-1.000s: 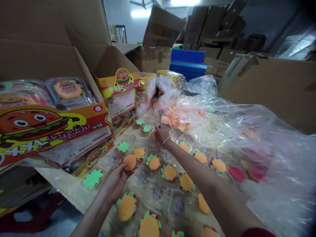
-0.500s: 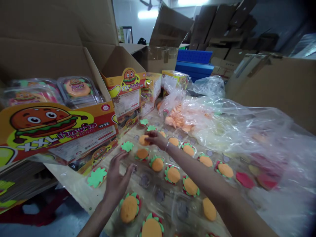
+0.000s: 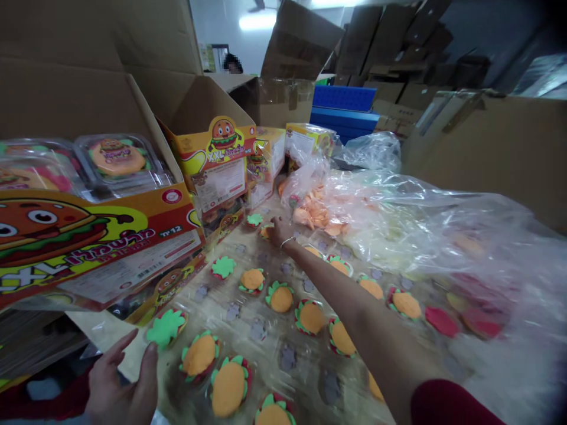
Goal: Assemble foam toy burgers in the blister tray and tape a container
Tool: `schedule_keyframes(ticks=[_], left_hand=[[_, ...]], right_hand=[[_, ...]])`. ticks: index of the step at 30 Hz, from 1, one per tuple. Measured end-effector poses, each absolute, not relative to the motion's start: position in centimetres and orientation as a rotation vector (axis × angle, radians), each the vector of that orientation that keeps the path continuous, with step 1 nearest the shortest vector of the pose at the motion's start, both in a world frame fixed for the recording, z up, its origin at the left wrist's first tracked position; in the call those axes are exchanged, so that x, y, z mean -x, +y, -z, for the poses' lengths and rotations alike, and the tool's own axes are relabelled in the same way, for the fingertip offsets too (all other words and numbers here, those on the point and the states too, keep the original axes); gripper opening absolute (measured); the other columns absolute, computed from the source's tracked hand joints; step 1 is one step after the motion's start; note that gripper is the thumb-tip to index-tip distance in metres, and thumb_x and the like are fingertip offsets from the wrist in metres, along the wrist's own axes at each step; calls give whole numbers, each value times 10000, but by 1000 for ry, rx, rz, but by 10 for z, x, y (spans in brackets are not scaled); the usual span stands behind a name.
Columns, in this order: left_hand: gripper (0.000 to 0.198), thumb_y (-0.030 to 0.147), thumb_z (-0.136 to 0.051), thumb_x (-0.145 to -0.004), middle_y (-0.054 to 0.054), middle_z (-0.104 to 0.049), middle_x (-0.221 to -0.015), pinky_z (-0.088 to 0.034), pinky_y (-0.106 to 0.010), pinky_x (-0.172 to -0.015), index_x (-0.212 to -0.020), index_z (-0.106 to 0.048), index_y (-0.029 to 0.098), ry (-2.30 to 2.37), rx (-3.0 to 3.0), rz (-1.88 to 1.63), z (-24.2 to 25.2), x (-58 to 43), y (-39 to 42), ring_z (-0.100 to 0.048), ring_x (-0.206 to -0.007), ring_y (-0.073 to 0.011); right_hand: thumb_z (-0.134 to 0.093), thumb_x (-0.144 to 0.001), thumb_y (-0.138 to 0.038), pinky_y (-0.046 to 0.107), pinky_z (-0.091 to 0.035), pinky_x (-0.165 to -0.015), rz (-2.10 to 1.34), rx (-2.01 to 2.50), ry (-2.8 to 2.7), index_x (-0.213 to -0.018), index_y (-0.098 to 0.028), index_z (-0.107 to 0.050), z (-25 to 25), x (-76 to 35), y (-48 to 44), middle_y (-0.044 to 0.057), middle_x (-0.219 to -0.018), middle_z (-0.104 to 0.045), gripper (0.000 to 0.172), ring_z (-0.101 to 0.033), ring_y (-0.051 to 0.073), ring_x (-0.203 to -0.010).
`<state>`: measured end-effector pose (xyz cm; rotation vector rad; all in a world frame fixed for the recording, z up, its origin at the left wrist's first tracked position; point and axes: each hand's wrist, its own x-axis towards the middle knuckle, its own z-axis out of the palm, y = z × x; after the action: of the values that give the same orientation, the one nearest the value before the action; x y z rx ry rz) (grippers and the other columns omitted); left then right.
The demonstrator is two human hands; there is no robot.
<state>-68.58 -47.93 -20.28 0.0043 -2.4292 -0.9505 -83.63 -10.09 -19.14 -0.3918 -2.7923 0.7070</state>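
Note:
Rows of clear plastic trays [image 3: 283,354] hold burger-shaped candies with orange tops [image 3: 228,388] on green and red layers. My right hand [image 3: 278,230] reaches far across them, fingers pressed down on an orange piece [image 3: 266,231] near the far end of the rows; a bracelet circles its wrist. My left hand [image 3: 119,386] hovers at the near left table edge, fingers apart and holding nothing, close to a lone green lettuce piece [image 3: 165,327]. Another green piece [image 3: 222,267] lies farther up.
Yellow burger-print display boxes [image 3: 88,242] with packed clear tubs stand at left, another box [image 3: 219,159] behind. Clear plastic bags [image 3: 398,218] of orange and red candy pieces cover the right. Cardboard cartons [image 3: 487,147] and blue crates [image 3: 343,109] surround the table.
My left hand let go of an orange piece and drew back to the near left edge. My right hand swept across the far rows and now presses on an orange piece.

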Motion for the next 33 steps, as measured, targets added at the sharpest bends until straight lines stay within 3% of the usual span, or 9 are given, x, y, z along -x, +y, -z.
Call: schedule_keyframes(ticks=[6,10,14,18,23,26,33], left_hand=[[416,459,-558,-836,-64,-608,-1131,-449,-469,-949,-1190,-567,242,-2568,300,1057,168,676,-423,-585,-1020,-290],[254,387,-543,-867,-53,-660,-1001,-474,-435,-884,-1052,-612,228,-2505,1258,1140,168,660,-347,-601,-965,-255],[235,302,-487,-906,-86,-676,-1055,-455,-436,-914,-924,-701,204,-2247,2020,792,171,610,-254,-579,-1049,-257],[233,317,-557,-858,-141,-542,-1344,-293,-567,-1068,-902,-734,171,-2251,2079,330,179,559,-192,-389,-1312,-359],[341,342,-569,-823,-199,-429,-1437,-129,-604,-1130,-1027,-699,101,-2346,1968,107,194,529,-177,-242,-1400,-377],[368,267,-521,-834,-211,-387,-1464,-126,-632,-1116,-1127,-652,87,-2376,1971,48,202,525,-176,-211,-1414,-368],[372,93,-470,-771,-216,-397,-1454,-166,-625,-1099,-1107,-629,93,-2558,1992,154,196,521,-171,-279,-1387,-361]], right_hand=[[-528,-913,-262,240,-401,-780,-496,132,-3077,-1092,-131,-630,144,723,-74,88,-1073,-650,244,-590,167,-941],[-576,-878,-285,235,-391,-690,-327,69,-3420,-1078,-139,-643,119,592,-48,82,-998,-684,256,-620,184,-888],[-529,-899,-261,246,-416,-733,-200,447,-3525,-1111,-164,-634,122,471,-32,101,-1069,-677,255,-627,204,-962],[-463,-917,-200,268,-439,-738,-86,828,-3416,-1040,-152,-659,138,409,-29,116,-1043,-678,237,-637,225,-968],[-451,-940,-344,305,-459,-755,-129,840,-3290,-972,-145,-673,157,396,-45,127,-985,-678,300,-639,250,-943],[-505,-902,-329,329,-463,-782,-173,815,-3254,-997,-118,-658,168,399,-51,150,-983,-667,278,-628,266,-945],[-623,-779,-267,330,-445,-825,-281,582,-3305,-1027,-124,-635,176,393,-43,149,-1059,-611,286,-568,274,-1019]])
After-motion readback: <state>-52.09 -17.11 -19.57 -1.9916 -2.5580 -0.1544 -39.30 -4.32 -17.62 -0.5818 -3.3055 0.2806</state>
